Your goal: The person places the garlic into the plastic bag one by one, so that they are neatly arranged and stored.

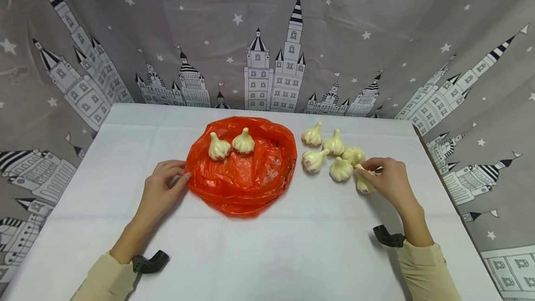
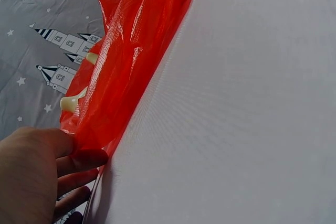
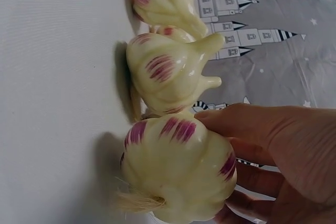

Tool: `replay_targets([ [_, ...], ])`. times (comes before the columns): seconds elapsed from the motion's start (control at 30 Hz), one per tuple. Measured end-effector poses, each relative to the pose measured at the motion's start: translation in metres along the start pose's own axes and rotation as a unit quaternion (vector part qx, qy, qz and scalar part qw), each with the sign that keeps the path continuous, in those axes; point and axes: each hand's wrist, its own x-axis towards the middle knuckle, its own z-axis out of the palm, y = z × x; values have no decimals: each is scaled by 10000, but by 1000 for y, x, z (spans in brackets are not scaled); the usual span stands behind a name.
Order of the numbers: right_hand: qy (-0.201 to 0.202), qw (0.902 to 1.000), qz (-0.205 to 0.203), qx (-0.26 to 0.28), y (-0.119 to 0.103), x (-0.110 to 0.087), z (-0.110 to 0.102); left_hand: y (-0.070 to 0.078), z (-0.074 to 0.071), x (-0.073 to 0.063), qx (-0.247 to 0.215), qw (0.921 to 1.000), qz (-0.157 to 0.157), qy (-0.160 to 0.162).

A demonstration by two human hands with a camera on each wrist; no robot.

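Note:
A red plastic bag (image 1: 246, 178) lies spread on the table with its rim rolled open. Two garlic bulbs, one on the left (image 1: 219, 147) and one beside it (image 1: 244, 142), sit inside it. At the bag's left edge, my left hand (image 1: 165, 185) pinches the rim between thumb and fingers. My right hand (image 1: 390, 180) holds a garlic bulb (image 3: 178, 169) by its neck, to the right of the others. Purple streaks and a tuft of roots show on this bulb in the right wrist view. Whether it touches the table, I cannot tell.
Several more garlic bulbs (image 1: 341, 169) lie clustered between the bag and my right hand. A white cloth (image 1: 267, 254) covers the table. Behind it hangs a grey curtain (image 1: 200, 17) printed with castles and stars. Each wrist wears a black mount (image 1: 150, 262).

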Motion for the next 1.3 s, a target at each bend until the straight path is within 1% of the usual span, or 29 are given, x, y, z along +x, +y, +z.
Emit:
replay_targets([
  [0.27, 226, 9997, 4, 138, 0, -5, -9, 0, 3, -1, -8, 10000, -13, -81],
  [0.43, 611, 9979, 23, 227, -3, -3, -15, 0, 1, -2, 46, 10000, -54, -54],
  [0.57, 1033, 9934, 191, 462, -6, -2, -19, 0, -1, -2, 31, 10000, -54, -54],
  [0.67, 1291, 9879, 338, 793, -8, -1, -20, 0, -1, -1, 42, 10000, -61, -48],
  [0.8, 1541, 9816, 421, 1050, -12, 0, -19, 0, -2, -1, 56, 9999, -70, -56],
  [0.9, 1614, 9794, 438, 1132, -14, 0, -19, 1, -2, -2, 43, 10000, -44, -37],
  [1.17, 1624, 9787, 546, 1131, -19, -1, -19, -1, -1, -1, 6, 10000, 14, -19],
  [1.3, 1610, 9793, 442, 1146, -26, 1, -20, -2, -2, -1, 20, 10000, -20, -41],
])
